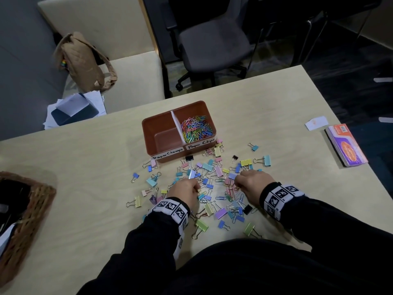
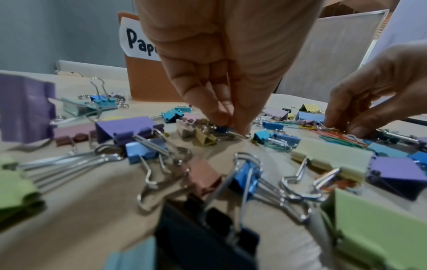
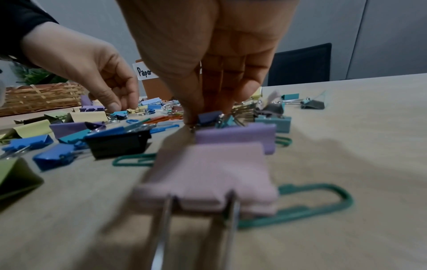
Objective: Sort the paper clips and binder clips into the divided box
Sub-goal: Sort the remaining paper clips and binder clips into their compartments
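A brown divided box (image 1: 148, 133) stands mid-table. Its left half, labelled Paper Clamps, is bare, and its right half holds coloured paper clips (image 1: 196, 128). Pastel binder clips (image 1: 207, 167) and a few loose paper clips (image 1: 228, 196) lie scattered in front of it. My left hand (image 2: 231, 126) reaches down into the pile and pinches a small blue binder clip (image 2: 221, 129). Just to its right, my right hand (image 3: 208, 117) pinches at a small dark blue binder clip (image 3: 209, 117). A blurred pink binder clip (image 3: 208, 175) fills the near right wrist view.
A wicker basket (image 1: 32, 207) sits at the table's left edge, and an orange packet (image 1: 346, 145) and a white card (image 1: 316, 123) at the right. A bench with a tan bag (image 1: 83, 62) and papers, and an office chair (image 1: 212, 43), stand beyond the table.
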Available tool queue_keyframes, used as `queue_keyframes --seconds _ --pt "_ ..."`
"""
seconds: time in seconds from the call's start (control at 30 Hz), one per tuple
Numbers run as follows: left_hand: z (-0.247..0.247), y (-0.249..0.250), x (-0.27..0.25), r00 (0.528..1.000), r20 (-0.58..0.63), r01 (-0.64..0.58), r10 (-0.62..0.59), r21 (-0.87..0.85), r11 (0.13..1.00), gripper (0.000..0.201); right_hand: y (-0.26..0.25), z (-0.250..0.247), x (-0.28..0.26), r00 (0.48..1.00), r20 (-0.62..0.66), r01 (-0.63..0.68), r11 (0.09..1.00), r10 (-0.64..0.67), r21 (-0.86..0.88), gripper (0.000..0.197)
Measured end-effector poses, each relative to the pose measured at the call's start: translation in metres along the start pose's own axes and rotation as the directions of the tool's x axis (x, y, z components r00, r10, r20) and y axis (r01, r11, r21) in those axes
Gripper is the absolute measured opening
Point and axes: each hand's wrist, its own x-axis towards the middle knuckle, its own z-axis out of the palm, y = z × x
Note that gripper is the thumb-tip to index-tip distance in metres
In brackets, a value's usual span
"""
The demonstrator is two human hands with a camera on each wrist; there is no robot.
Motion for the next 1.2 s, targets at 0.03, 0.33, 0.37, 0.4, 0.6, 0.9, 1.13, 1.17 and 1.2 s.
queue_keyframes --seconds 0.03,0.33,0.37,0.4,0.6,0.9,1.13,1.17,1.2 --pt "0.0 0.0 -0.001 1.0 -0.007 0.0 0.0 0.014 1.0 0.018 0.0 -0.001 0.0 1.0 0.01 0.001 1.0 -0.001 -0.008 0.024" --pt "0.002 0.006 -0.005 0.993 0.047 -0.114 0.109 0.125 0.986 0.019 -0.014 -0.007 0.005 0.98 0.189 -0.018 0.98 0.056 -0.197 0.037" --pt "0.002 0.008 -0.004 0.992 0.051 -0.121 0.116 0.13 0.984 0.021 -0.015 -0.008 0.005 0.978 0.2 -0.018 0.978 0.061 -0.209 0.036" --pt "0.001 0.009 -0.003 0.991 0.054 -0.126 0.12 0.132 0.983 0.021 -0.016 -0.008 0.005 0.976 0.209 -0.02 0.977 0.066 -0.214 0.035" --pt "-0.001 0.012 -0.003 0.99 0.11 -0.111 0.093 0.169 0.979 0.027 -0.02 -0.009 0.002 0.976 0.206 -0.029 0.981 0.07 -0.194 0.035" --pt "0.011 0.01 -0.005 0.972 0.192 -0.17 0.138 0.161 0.972 0.034 -0.027 -0.008 0.008 0.959 0.277 0.007 0.975 0.057 -0.223 0.05" --pt "0.009 0.011 -0.004 0.99 0.098 -0.11 0.102 0.086 0.99 0.018 -0.013 -0.008 0.008 0.966 0.236 -0.102 0.995 0.101 -0.008 0.029" --pt "0.007 0.009 -0.005 0.995 0.061 -0.077 0.073 0.059 0.995 0.017 -0.011 -0.007 0.007 0.969 0.223 -0.112 0.994 0.105 0.017 0.031" --pt "0.005 0.007 -0.005 0.999 0.027 -0.043 0.042 0.033 0.999 0.017 -0.009 -0.005 0.006 0.972 0.211 -0.117 0.992 0.107 0.038 0.034"
